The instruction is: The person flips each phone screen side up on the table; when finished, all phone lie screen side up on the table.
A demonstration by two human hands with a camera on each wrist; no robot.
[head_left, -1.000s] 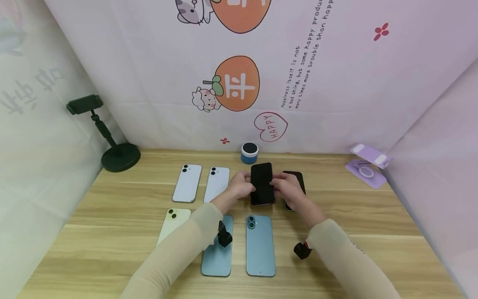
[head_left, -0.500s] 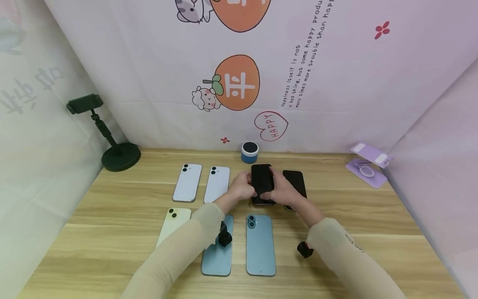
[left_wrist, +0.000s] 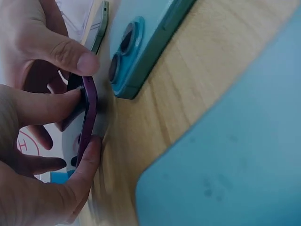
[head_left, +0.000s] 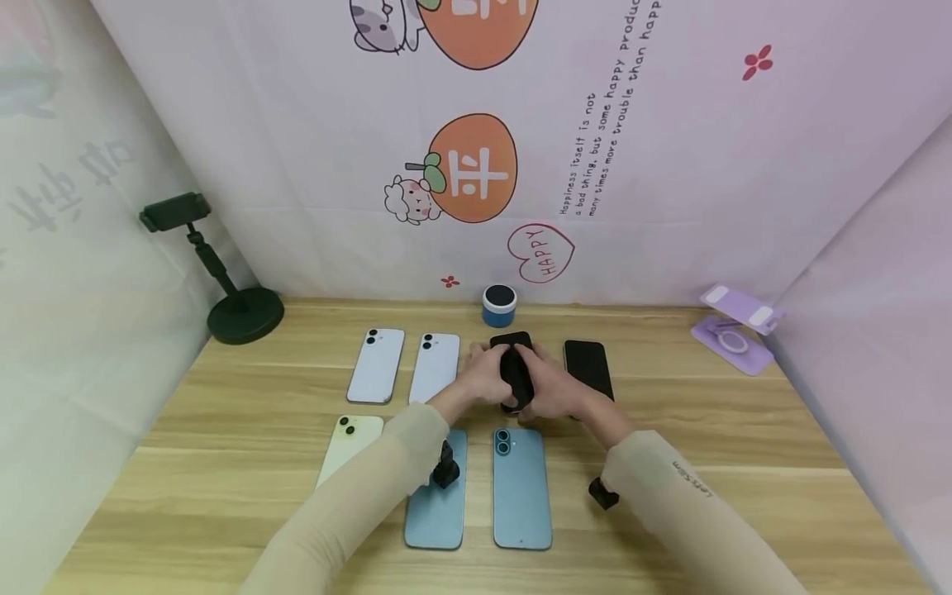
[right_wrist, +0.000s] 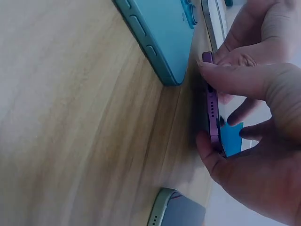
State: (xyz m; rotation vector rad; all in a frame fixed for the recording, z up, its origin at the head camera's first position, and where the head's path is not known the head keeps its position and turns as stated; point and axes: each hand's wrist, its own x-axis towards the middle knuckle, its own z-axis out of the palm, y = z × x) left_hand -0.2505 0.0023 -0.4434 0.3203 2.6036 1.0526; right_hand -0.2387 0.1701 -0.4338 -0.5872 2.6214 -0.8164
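While both hands work at one phone (head_left: pixel 518 376), we take the jar (head_left: pixel 499 309) at the back of the table (head_left: pixel 744 446) as our landmark: the phone is just in front of the jar, dark screen up. We see the left hand (head_left: pixel 483 376) pinching its edges from the left, and the right hand (head_left: pixel 554 388) gripping it from the right, the fingers of the two close beside each other. Up close the phone's edge is purple; we cannot tell whether it touches the table. Forward and right of the jar lies a black phone (head_left: pixel 586 364); forward and left of it, a near white phone (head_left: pixel 435 364) and a far white phone (head_left: pixel 375 366). Further forward and left, the left sleeve (head_left: pixel 349 504) partly hides a yellow phone (head_left: pixel 353 438) and a blue phone (head_left: pixel 435 521). A second blue phone (head_left: pixel 522 492) lies well in front of the jar. Well left of the jar we find a black stand (head_left: pixel 245 321); well right, a lilac stand (head_left: pixel 747 359).
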